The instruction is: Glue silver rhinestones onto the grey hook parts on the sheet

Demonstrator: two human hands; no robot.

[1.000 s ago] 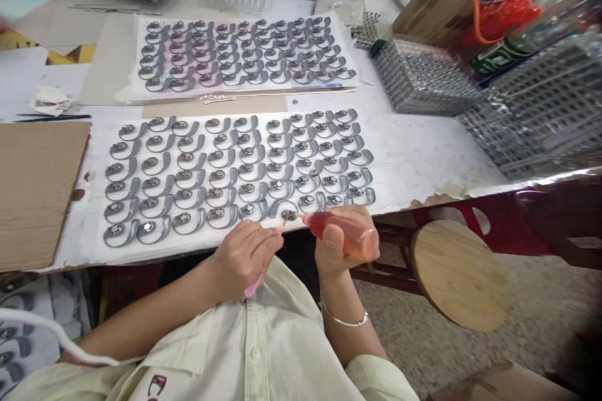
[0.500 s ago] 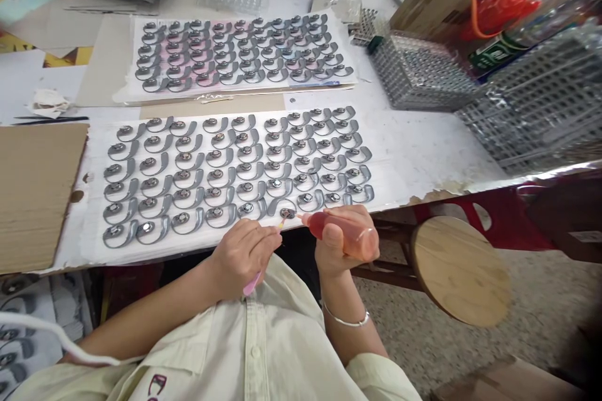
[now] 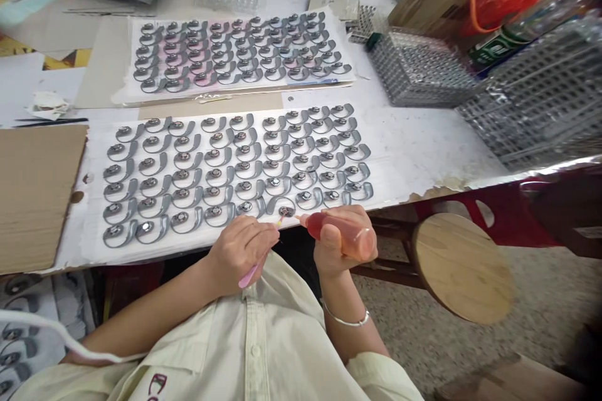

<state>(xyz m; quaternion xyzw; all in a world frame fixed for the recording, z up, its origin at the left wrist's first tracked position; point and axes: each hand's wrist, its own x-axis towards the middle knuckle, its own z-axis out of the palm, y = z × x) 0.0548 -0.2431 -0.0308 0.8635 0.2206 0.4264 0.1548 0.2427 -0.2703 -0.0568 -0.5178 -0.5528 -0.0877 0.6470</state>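
My left hand (image 3: 242, 250) is closed round a thin pink stick (image 3: 251, 272) whose tip touches a grey hook-shaped piece (image 3: 283, 210) in the front row. My right hand (image 3: 341, 241) is wrapped round a small squeeze bottle of red liquid (image 3: 336, 230), its nozzle pointing left at the same piece. Both hands hover at the near edge of a white sheet (image 3: 399, 156) covered with rows of several grey pieces, each with a round metal centre.
A second sheet of the same grey pieces (image 3: 239, 53) lies further back. Brown cardboard (image 3: 35, 191) sits at the left, stacked clear blister trays (image 3: 418, 69) at the right. A round wooden stool (image 3: 463, 266) stands beside my right arm.
Both hands stay at the same front-row piece; only the view has shifted slightly, with the stick tip and nozzle still on it.
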